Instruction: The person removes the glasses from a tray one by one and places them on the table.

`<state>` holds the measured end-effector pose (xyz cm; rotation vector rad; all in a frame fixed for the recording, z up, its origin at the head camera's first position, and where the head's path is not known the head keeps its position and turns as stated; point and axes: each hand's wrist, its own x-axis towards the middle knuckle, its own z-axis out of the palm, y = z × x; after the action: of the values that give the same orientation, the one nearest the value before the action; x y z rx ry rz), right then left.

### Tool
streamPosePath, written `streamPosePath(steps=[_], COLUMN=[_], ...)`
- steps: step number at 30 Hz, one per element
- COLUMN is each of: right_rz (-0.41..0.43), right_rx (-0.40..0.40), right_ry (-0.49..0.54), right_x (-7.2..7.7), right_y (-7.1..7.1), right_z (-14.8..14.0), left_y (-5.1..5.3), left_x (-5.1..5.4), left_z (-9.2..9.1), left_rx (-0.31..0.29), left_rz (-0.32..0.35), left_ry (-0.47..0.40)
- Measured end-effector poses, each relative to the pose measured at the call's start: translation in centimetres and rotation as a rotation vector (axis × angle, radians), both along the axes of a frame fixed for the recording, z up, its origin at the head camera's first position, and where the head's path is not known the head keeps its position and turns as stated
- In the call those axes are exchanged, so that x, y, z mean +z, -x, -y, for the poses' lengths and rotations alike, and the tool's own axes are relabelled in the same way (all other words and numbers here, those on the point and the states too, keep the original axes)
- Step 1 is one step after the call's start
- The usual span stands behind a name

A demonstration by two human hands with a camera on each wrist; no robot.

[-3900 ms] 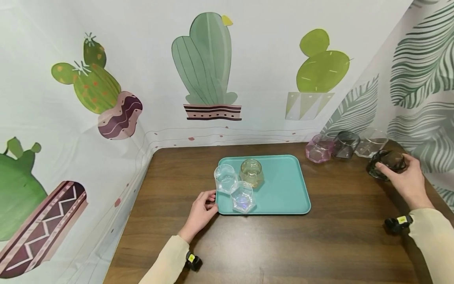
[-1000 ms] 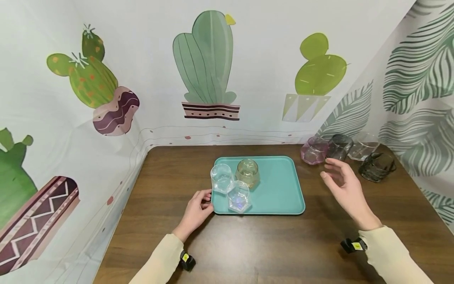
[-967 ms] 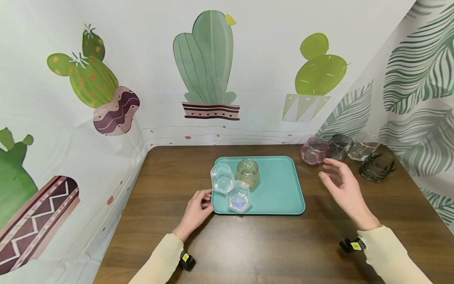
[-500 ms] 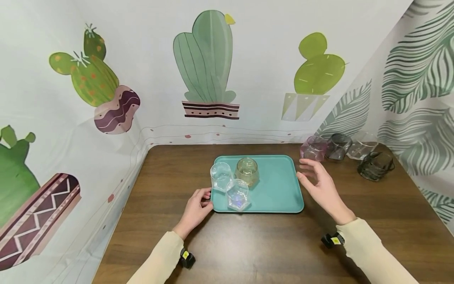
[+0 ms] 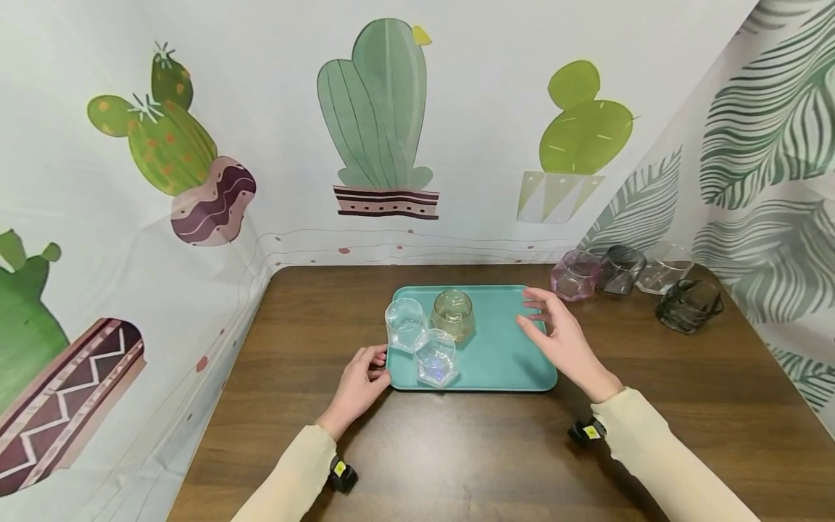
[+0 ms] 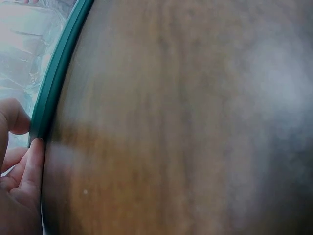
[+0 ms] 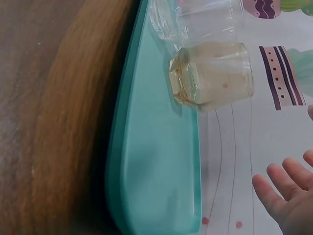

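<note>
A teal tray (image 5: 505,355) lies on the table with an amber glass (image 5: 453,316) and two clear glasses (image 5: 405,325), (image 5: 436,359) standing on its left part. My left hand (image 5: 357,386) touches the tray's left edge; in the left wrist view, its fingertips (image 6: 35,145) meet the green rim (image 6: 54,78). Above the tray's right side is my right hand (image 5: 566,341), fingers spread and holding nothing. The right wrist view has that hand (image 7: 291,193) apart from the amber glass (image 7: 212,76).
At the table's back right stand a pink glass (image 5: 576,275), a dark grey glass (image 5: 621,270), a clear glass (image 5: 665,270) and a black-patterned dark glass (image 5: 688,306). Behind the wooden table (image 5: 417,449) hangs a white cloth (image 5: 483,130) printed with cacti and leaves.
My right hand has let go of the black-patterned glass at the right and moved left, past the other glasses, to above the tray. My left hand stays at the tray's edge.
</note>
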<state>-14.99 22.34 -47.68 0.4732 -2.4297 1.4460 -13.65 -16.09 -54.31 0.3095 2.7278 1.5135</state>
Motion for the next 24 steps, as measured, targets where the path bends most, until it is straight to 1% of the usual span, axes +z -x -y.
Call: streamPosePath(steps=[10, 16, 24], right_rz=[0.021, 0.042, 0.119], right_rx=[0.052, 0.075, 0.113], right_ry=[0.015, 0.034, 0.032], right_x=[0.0, -0.4, -0.9], right_y=[0.8, 1.5, 2.2], right_z=[1.6, 2.4, 3.4], left_y=[0.0, 0.0, 0.0], left_x=[0.0, 0.1, -0.1], left_z=[-0.1, -0.1, 0.0], left_rx=[0.006, 0.002, 0.001], left_rz=[-0.003, -0.005, -0.001], left_ry=[0.003, -0.004, -0.007])
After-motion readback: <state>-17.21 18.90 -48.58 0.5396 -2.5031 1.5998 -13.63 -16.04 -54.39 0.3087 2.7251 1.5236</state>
